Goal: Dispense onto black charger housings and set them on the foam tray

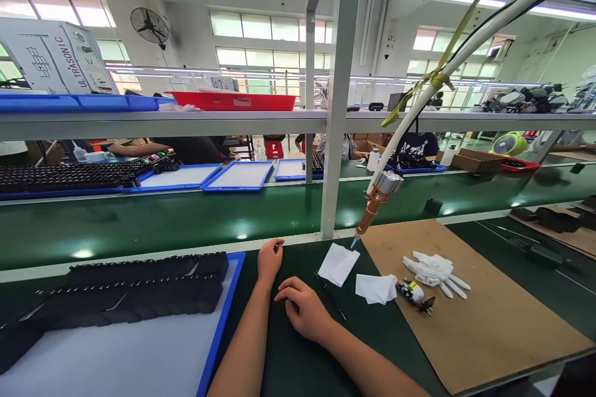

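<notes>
My left hand [269, 262] rests on the dark green table by its far edge, fingers curled in, with nothing visible in it. Just nearer and to its right, my right hand [302, 309] lies with loosely bent fingers apart, holding nothing. Beside it on the right is a thin black pen-like tool [331, 298]. Two pieces of white paper [339, 264] lie beyond that tool. Left of my forearms stands a blue-rimmed tray [229, 316] with rows of black block-like parts [153, 298].
An orange-and-metal tool [372, 208] hangs from a white pole above the paper. White gloves [436, 272] and a small part with a plug [414, 294] lie on cardboard [493, 322]. A grey post [338, 93] rises ahead. Co-workers sit beyond the green conveyor [162, 220].
</notes>
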Demonstrator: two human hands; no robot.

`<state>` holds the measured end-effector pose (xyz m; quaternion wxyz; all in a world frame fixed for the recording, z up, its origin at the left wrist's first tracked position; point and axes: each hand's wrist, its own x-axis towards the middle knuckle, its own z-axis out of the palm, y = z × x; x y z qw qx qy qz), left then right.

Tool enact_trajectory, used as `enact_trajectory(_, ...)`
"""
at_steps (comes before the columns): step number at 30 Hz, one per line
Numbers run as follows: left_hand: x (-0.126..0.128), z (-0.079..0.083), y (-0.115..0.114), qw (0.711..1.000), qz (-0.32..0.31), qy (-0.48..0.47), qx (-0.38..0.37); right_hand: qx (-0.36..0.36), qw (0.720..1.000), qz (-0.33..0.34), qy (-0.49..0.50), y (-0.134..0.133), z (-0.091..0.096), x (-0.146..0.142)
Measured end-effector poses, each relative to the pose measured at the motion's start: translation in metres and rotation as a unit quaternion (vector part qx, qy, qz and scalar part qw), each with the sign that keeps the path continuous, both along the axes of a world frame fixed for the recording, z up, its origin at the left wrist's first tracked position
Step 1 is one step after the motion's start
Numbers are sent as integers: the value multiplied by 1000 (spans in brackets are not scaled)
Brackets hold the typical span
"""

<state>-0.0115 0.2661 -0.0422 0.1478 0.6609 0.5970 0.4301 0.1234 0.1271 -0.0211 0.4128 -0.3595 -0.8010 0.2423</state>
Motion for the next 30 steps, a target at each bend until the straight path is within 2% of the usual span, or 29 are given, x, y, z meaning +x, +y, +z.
enact_trajectory(12,1,0,-1,1000,3,-1,-12,20,999,-11,-27,-1,0,1)
enact_trajectory(30,1,3,-1,1000,-3,-13,-18,11,999,-12,-39,-3,3,1)
